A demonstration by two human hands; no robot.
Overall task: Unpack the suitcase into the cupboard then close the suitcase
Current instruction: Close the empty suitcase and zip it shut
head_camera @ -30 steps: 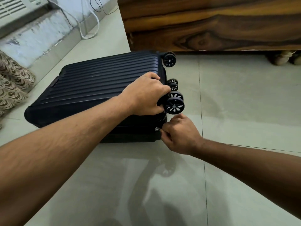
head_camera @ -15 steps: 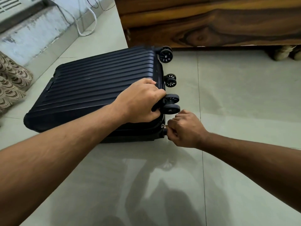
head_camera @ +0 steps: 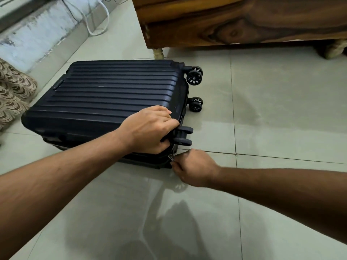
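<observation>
A: Suitcase (head_camera: 112,98) — where does it lie?

B: Flat on the tiled floor (head_camera: 281,119), lid down, its ribbed dark shell facing up. Its wheels (head_camera: 194,77) point to the right, and the wooden cupboard (head_camera: 244,21) stands just behind it.

A: And the hands?

B: The left hand (head_camera: 148,130) lies on the near right corner of the shell, its fingers curled over the edge and gripping it, just above the nearest wheel (head_camera: 183,136). The right hand (head_camera: 193,167) sits low at the same corner, close to the floor, its fingers curled and pinching the zipper pull (head_camera: 170,158).

A: Anything else nearby?

B: A patterned cloth (head_camera: 13,91) lies at the left edge, near the suitcase's far end. A white cable (head_camera: 97,21) loops on the floor by the wall at the upper left.
</observation>
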